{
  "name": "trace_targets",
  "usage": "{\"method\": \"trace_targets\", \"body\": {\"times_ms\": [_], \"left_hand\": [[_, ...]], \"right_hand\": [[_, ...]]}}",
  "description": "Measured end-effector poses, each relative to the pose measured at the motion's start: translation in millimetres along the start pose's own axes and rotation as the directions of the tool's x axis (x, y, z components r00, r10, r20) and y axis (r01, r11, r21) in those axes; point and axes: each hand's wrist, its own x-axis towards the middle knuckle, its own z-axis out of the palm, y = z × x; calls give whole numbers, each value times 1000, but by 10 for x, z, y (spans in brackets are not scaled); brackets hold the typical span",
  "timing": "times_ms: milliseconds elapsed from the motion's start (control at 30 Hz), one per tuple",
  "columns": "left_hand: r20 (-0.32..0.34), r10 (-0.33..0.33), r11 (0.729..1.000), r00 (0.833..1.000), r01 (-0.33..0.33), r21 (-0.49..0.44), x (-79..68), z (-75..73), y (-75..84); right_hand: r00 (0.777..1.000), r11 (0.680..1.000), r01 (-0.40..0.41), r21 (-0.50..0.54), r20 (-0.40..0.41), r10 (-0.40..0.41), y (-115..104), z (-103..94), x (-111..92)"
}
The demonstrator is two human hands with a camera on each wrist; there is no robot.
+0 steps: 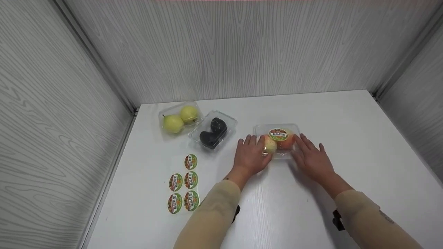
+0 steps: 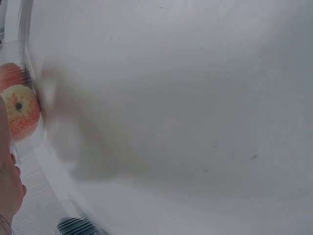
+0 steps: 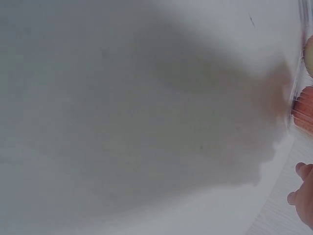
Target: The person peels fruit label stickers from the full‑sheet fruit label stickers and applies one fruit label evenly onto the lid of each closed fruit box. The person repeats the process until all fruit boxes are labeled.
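A clear plastic clamshell box holds two red-and-yellow apples, one paler on the left and one redder on the right. An oval fruit-print sticker lies on its lid. My left hand touches the box's left side, fingers extended forward. At the opposite side, my right hand has its fingers straight and fingertips against the box edge. The left wrist view shows an apple through the plastic beside the hand. In the right wrist view, a red apple appears at the edge.
Left of the hands sits a clear box with two dark, nearly black fruits. Behind it is another clear box with two yellow-green pears. A sheet with several oval stickers lies on the white table. Grey wood-grain panels enclose the table.
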Motion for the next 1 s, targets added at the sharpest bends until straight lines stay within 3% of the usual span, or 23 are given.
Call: {"method": "trace_targets", "body": {"times_ms": [500, 1000], "left_hand": [[41, -29, 999, 999, 30, -23, 299, 73, 223], [83, -28, 999, 996, 32, -39, 713, 126, 572]], "right_hand": [[1000, 1000, 18, 3, -7, -18, 335, -110, 89], [999, 1000, 8, -19, 32, -8, 800, -317, 180]]}}
